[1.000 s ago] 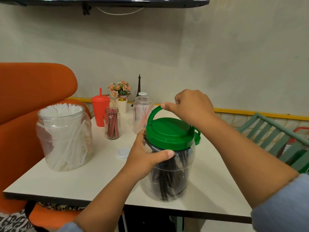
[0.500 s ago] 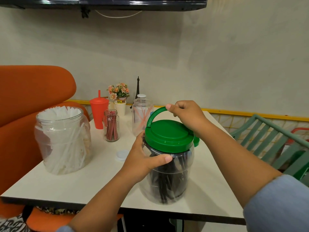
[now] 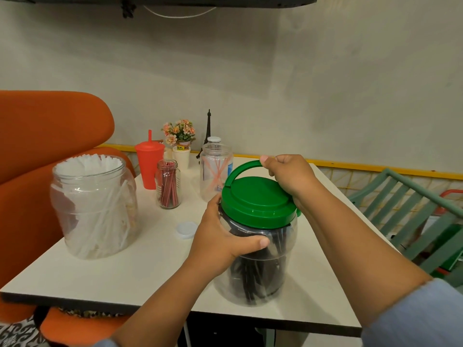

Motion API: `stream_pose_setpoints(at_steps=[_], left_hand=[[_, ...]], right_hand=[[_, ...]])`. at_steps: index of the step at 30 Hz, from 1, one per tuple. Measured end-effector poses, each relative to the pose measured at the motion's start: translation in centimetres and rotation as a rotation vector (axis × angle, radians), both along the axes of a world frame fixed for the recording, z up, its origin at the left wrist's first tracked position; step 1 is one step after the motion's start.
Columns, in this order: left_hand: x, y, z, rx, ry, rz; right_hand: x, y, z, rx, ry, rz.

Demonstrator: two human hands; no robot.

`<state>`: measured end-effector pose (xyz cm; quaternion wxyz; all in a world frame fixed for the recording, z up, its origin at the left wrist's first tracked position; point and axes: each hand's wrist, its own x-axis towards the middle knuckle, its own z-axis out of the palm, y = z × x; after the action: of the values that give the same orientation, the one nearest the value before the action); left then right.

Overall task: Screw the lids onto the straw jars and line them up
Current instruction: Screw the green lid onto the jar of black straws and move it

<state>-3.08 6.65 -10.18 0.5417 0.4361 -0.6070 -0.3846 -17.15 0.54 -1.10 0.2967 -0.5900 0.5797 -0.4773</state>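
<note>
A clear jar of black straws [image 3: 260, 271] stands near the table's front edge with a green lid [image 3: 255, 201] on top. My left hand [image 3: 220, 239] grips the jar's shoulder just under the lid. My right hand [image 3: 288, 176] is closed on the lid's raised green handle [image 3: 238, 169] at its far side. A big lidless jar of white straws [image 3: 95, 206] stands at the left. A small lidless jar of red straws [image 3: 168, 186] and a taller clear jar with a few orange straws [image 3: 215, 174] stand behind. A white lid [image 3: 186, 229] lies flat on the table.
The white table [image 3: 140, 271] backs onto a wall. A red tumbler [image 3: 149, 162], paper cup [image 3: 181, 156], flower pot [image 3: 179, 132] and small tower model [image 3: 208, 128] stand at the back. An orange seat [image 3: 37, 136] is left, a green chair [image 3: 413, 209] right.
My right hand has shifted along the green handle toward the lid's right rear. The left hand keeps its grip on the jar. The view has tilted slightly.
</note>
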Motion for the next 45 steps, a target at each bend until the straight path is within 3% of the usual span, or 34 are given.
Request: stream_pose_setpoints(at_steps=[13, 19, 24, 28, 40, 45], left_hand=[[-0.1, 0.2, 0.2, -0.006, 0.008, -0.011], [0.3, 0.2, 0.4, 0.008, -0.021, -0.031], [0.4, 0.2, 0.4, 0.020, -0.016, -0.054], [0.3, 0.2, 0.3, -0.004, 0.008, -0.055], [-0.2, -0.2, -0.3, -0.028, 0.041, -0.012], [-0.3, 0.4, 0.1, -0.028, 0.023, -0.045]], right_hand=[[-0.1, -0.4, -0.2, 0.041, -0.003, -0.031], [-0.1, 1.2, -0.9, 0.052, -0.037, 0.119], [-2.2, 3.6, -1.7, 0.006, 0.292, 0.374], [-2.3, 4.3, -1.6, 0.005, 0.498, 0.370], [-1.6, 4.4, -2.0, -0.056, 0.499, 0.260], [-1.9, 5.0, -2.2, -0.068, 0.395, 0.263]])
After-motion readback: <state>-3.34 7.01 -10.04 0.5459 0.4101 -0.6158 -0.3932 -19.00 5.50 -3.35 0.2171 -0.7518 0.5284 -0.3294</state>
